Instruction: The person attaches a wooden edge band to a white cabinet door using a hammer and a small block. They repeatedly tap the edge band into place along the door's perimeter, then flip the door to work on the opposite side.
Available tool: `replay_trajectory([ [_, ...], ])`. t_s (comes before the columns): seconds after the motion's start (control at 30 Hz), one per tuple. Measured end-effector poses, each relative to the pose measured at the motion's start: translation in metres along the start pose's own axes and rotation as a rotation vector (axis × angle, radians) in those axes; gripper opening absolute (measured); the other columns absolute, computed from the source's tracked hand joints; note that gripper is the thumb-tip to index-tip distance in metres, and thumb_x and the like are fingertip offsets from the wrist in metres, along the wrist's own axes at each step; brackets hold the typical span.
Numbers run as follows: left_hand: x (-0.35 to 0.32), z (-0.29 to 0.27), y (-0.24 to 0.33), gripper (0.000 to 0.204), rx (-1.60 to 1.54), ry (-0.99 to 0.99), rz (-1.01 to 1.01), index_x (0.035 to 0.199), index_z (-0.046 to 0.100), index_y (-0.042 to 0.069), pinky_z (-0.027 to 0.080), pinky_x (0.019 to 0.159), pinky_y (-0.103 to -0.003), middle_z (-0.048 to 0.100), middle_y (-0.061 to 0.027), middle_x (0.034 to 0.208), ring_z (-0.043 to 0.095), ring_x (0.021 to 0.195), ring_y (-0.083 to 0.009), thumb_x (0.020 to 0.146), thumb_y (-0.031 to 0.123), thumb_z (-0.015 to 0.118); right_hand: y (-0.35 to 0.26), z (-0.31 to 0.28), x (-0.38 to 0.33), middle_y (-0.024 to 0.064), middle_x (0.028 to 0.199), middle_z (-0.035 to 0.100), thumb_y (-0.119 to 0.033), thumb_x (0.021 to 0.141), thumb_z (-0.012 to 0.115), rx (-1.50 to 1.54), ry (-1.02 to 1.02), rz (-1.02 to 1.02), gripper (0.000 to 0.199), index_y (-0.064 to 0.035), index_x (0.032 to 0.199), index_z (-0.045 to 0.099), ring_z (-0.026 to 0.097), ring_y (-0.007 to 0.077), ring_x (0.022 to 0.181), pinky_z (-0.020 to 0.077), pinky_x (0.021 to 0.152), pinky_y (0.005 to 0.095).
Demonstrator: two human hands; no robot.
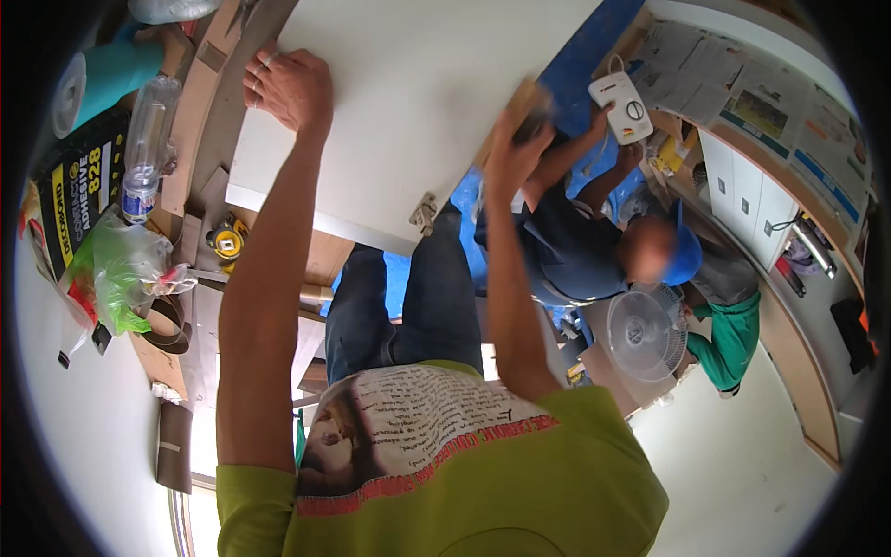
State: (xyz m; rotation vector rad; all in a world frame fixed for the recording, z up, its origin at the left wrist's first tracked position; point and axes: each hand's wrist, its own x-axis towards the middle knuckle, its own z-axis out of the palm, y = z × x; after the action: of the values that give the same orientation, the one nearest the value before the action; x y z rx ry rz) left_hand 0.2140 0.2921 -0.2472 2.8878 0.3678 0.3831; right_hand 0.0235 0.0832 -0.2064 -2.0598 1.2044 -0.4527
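Observation:
A white panel (399, 102) lies in front of me, with a metal hinge (424, 214) at its near right corner. My left hand (290, 88) is at the panel's left edge, its fingers curled down over that edge. At the opposite, right edge, my right hand (518, 148) is closed around a tan block (529, 96). That hand and the block are smeared by motion, so the block's exact kind does not show. The block is against or just over the panel's right edge; I cannot tell which.
Close by on the right, a person in a blue cap (685, 246) holds a white box with a dial (622, 107). A fan (640, 332) and a green sleeve (724, 343) are beyond. Leftward are a tape measure (226, 239), plastic bottle (148, 148), black tin (79, 190) and green bag (121, 260).

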Motion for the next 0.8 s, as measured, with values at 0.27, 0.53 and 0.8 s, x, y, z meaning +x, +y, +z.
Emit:
replay_trajectory([
  [0.27, 0.004, -0.007, 0.003, 0.038, -0.084, -0.048, -0.037, 0.114, 0.053, 0.003, 0.035, 0.092, -0.049, 0.054, -0.0153, 0.118, 0.047, 0.110, -0.0337, 0.083, 0.024, 0.047, -0.030, -0.001, 0.005, 0.0316, 0.129, 0.052, -0.042, 0.085, 0.071, -0.006, -0.019, 0.158, 0.080, 0.0058, 0.137, 0.035, 0.055, 0.0448, 0.116, 0.0436, 0.099, 0.0453],
  [0.53, -0.004, 0.002, -0.002, 0.044, 0.053, -0.047, -0.026, 0.120, 0.058, 0.002, 0.032, 0.096, -0.048, 0.057, -0.0169, 0.121, 0.047, 0.115, -0.0332, 0.083, 0.024, 0.047, -0.033, -0.005, 0.029, 0.0305, 0.126, 0.054, -0.037, 0.084, 0.072, 0.048, -0.014, 0.122, 0.074, 0.0026, 0.136, 0.037, 0.057, 0.0444, 0.113, 0.0470, 0.094, 0.0466],
  [0.8, 0.002, 0.005, -0.005, 0.036, -0.077, 0.016, 0.007, 0.112, 0.054, 0.005, 0.035, 0.087, -0.049, 0.053, -0.0161, 0.117, 0.047, 0.108, -0.0332, 0.082, 0.024, 0.047, 0.014, -0.007, -0.078, 0.0313, 0.128, 0.053, -0.035, 0.083, 0.073, -0.066, -0.044, -0.061, 0.078, 0.0017, 0.140, 0.033, 0.055, 0.0441, 0.118, 0.0440, 0.099, 0.0472],
])
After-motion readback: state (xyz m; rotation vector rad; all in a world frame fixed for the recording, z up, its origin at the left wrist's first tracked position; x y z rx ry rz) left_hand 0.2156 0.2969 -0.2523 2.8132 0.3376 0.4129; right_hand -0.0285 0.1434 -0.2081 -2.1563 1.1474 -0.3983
